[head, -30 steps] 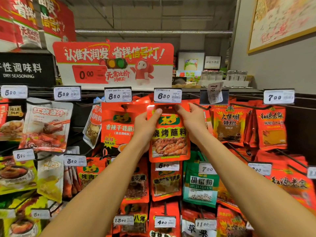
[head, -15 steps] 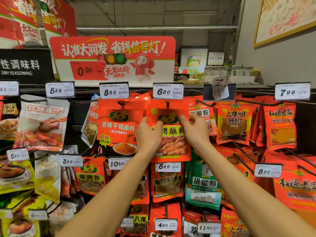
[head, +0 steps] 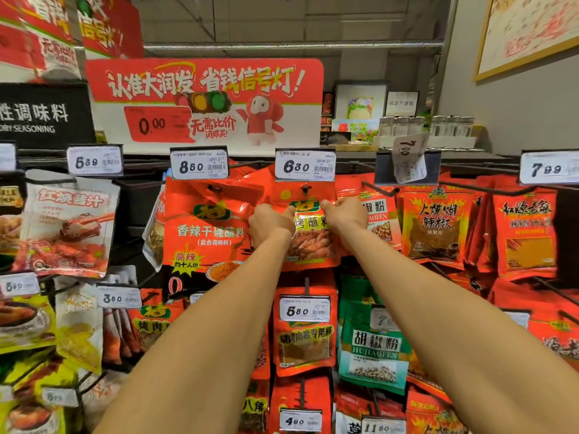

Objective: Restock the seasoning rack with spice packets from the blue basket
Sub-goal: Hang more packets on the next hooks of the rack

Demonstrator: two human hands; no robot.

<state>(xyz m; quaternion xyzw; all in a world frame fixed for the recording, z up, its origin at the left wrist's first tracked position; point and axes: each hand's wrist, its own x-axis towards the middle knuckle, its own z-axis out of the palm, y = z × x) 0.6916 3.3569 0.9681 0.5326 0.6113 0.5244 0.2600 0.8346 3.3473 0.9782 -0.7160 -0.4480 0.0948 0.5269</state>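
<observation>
An orange-red spice packet (head: 308, 242) with a green logo and a grilled-meat picture hangs on the hook (head: 304, 187) under the 6.80 price tag (head: 305, 164). My left hand (head: 270, 223) pinches its left edge near the top. My right hand (head: 344, 214) pinches its right edge at the same height. The hook pokes through the hole at the packet's top. The blue basket is out of view.
The rack is packed with hanging packets: a large red one (head: 208, 227) to the left, red chilli packets (head: 434, 227) to the right, a green pepper packet (head: 374, 349) below. Black hooks jut forward with price tags. A red promotional sign (head: 203, 101) stands above.
Both hands have slid the packet up and back onto the hook under the 6.80 tag; the packet now hangs further in, and the view has moved closer to the rack.
</observation>
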